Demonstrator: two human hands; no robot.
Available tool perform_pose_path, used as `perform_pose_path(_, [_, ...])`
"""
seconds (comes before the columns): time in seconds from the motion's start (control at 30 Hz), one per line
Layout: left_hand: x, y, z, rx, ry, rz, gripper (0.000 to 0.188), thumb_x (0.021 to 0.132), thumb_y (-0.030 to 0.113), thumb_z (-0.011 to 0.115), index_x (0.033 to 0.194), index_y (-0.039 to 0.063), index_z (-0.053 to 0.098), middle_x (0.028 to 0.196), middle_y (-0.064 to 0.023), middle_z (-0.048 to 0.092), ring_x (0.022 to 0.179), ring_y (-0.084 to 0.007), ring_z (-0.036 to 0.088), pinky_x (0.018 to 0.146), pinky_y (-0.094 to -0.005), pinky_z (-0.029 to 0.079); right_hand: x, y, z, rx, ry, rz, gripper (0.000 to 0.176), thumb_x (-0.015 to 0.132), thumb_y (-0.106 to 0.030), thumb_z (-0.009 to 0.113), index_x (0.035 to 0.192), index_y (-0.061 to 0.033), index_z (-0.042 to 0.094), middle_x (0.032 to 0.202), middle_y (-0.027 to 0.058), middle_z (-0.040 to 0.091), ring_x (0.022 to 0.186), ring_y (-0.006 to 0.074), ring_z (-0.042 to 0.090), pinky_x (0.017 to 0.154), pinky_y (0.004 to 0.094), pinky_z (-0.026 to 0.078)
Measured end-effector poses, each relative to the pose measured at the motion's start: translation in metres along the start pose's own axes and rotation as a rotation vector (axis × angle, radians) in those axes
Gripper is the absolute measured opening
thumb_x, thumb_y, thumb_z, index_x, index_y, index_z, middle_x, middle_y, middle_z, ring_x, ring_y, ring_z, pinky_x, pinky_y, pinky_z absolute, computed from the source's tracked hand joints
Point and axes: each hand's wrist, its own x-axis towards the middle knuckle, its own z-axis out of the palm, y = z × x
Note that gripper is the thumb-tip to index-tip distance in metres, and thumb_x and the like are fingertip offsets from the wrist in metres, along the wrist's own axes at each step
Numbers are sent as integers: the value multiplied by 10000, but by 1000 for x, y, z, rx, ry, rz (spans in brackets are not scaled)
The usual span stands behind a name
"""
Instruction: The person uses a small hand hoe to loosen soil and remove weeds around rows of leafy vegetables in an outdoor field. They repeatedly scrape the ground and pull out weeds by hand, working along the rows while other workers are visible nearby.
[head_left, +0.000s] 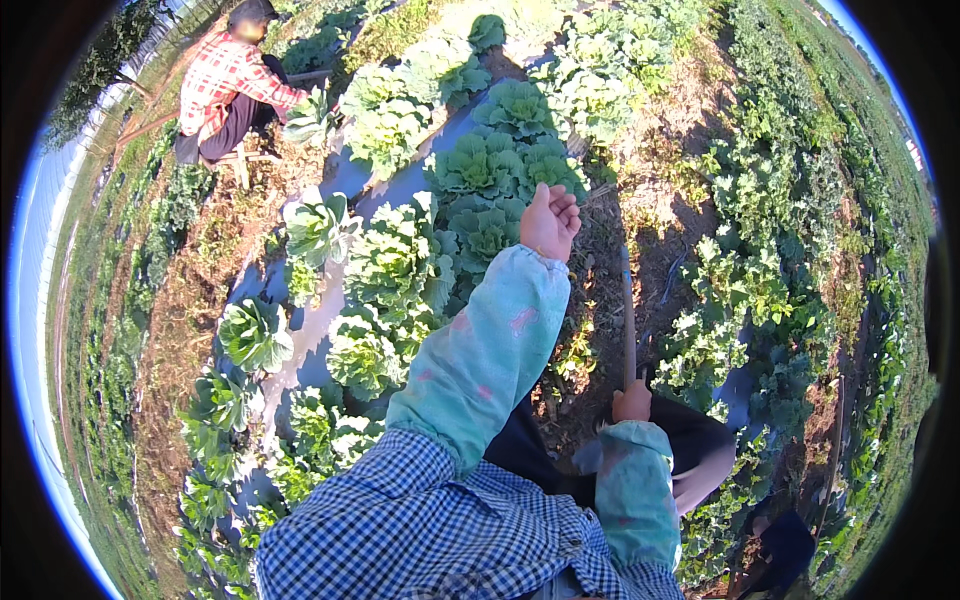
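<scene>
My left hand is raised over the edge of the cabbage bed, its fingers loosely curled and nothing visible in it. Nearest to it are broad-leaved cabbages lying in shadow. Close to my knee, my right hand grips a long wooden handle that runs forward along the soil furrow. The tool's head cannot be made out. Blue-green sleeve covers reach over both my forearms.
At the upper left, a person in a red-and-white checked shirt sits on a low wooden stool beside the bed. Plastic mulch film shows between cabbages. Leafy rows grow along the right. A dark object lies at lower right.
</scene>
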Motion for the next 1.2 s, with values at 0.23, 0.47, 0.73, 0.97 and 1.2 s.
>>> perform_pose_path(0.23, [-1, 4, 7, -52, -7, 16, 146, 1010, 179, 505, 1068, 76, 592, 893, -53, 639, 739, -180, 596, 638, -325, 501, 0, -1, -2, 14, -4, -26, 379, 830, -168, 770, 1088, 58, 609, 1092, 300, 681, 1045, 457, 664, 883, 526, 560])
perform_pose_path(0.47, [2, 2, 3, -95, -74, 77, 286, 1053, 364, 521, 994, 93, 593, 851, -36, 613, 725, -171, 574, 632, -323, 490, 3, 4, 4, -33, 29, -53, 327, 841, -194, 782, 1016, 17, 604, 1073, 257, 693, 1015, 444, 674, 849, 526, 562])
perform_pose_path(0.73, [-3, 5, -1, -11, 26, 49, 265, 1054, 312, 474, 1064, 84, 608, 884, -46, 635, 739, -170, 593, 641, -320, 503, 7, 6, 7, -41, 14, -47, 323, 839, -191, 777, 1033, 12, 617, 1097, 266, 690, 1041, 448, 670, 871, 524, 562])
perform_pose_path(0.97, [-3, 8, 5, -55, 5, 57, 158, 1005, 186, 476, 1059, 82, 581, 889, -52, 633, 742, -174, 592, 639, -320, 502, 6, 5, 7, -37, 18, -70, 324, 834, -183, 776, 1033, 19, 617, 1089, 271, 691, 1030, 456, 671, 866, 527, 564])
perform_pose_path(1.2, [2, 17, 0, -119, -83, 63, 119, 1010, 184, 505, 993, 96, 583, 870, -42, 615, 754, -178, 567, 677, -330, 491, 6, 7, 5, -12, 34, -47, 307, 847, -190, 761, 1026, 13, 615, 1042, 272, 700, 1003, 452, 680, 849, 528, 569])
